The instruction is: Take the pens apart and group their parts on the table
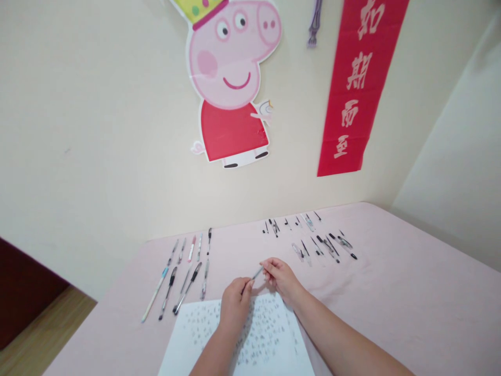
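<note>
Between my two hands a slim pen (pixel 257 272) is held at a slant, above the far edge of a written sheet of paper (pixel 203 334). My left hand (pixel 236 302) has its fingers closed round the lower end. The upper end is pinched by the fingertips of my right hand (pixel 279 275). Whether the pen is whole or in parts is too small to tell. To the left lie several pens in two rows, among them a blue-capped pen (pixel 155 295), a black-gripped pen (pixel 188 287) and a pink pen (pixel 191 249).
Several small pen parts (pixel 329 246), black and clear, lie in groups at the right back of the pink-covered table (pixel 391 282). The wall behind carries a cartoon pig cutout (pixel 235 125) and a red banner (pixel 352 104) with characters.
</note>
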Tool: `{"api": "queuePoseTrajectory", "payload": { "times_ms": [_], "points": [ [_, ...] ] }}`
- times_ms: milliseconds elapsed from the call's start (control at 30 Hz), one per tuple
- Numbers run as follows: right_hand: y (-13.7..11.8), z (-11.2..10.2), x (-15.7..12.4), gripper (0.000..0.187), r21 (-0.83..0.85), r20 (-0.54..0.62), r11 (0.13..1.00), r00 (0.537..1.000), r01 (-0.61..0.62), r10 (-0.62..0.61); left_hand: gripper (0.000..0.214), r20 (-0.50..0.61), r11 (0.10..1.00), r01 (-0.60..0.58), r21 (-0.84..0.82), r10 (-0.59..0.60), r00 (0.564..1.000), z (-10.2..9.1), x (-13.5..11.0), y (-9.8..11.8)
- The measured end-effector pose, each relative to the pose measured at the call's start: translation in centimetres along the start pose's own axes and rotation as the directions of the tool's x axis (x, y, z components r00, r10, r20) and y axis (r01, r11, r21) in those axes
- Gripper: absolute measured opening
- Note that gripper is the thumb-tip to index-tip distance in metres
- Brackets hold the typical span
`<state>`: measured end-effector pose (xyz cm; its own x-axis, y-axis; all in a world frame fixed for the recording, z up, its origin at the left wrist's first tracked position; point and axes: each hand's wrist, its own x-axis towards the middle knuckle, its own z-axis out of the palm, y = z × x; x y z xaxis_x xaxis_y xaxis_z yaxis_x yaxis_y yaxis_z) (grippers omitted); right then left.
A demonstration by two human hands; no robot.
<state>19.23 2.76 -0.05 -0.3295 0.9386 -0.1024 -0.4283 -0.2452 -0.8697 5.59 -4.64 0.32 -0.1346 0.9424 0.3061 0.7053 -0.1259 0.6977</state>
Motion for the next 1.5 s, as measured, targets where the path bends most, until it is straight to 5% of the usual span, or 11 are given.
{"api": "queuePoseTrajectory", "payload": {
  "times_ms": [1500],
  "points": [
    [-0.29,0.39,-0.1,0.032,0.034,0.001,0.999,1.0,-0.031,0.031,0.03,-0.026,0.995,0.024,-0.096,-0.026,0.999,0.06,0.15,0.01]
  ]
}}
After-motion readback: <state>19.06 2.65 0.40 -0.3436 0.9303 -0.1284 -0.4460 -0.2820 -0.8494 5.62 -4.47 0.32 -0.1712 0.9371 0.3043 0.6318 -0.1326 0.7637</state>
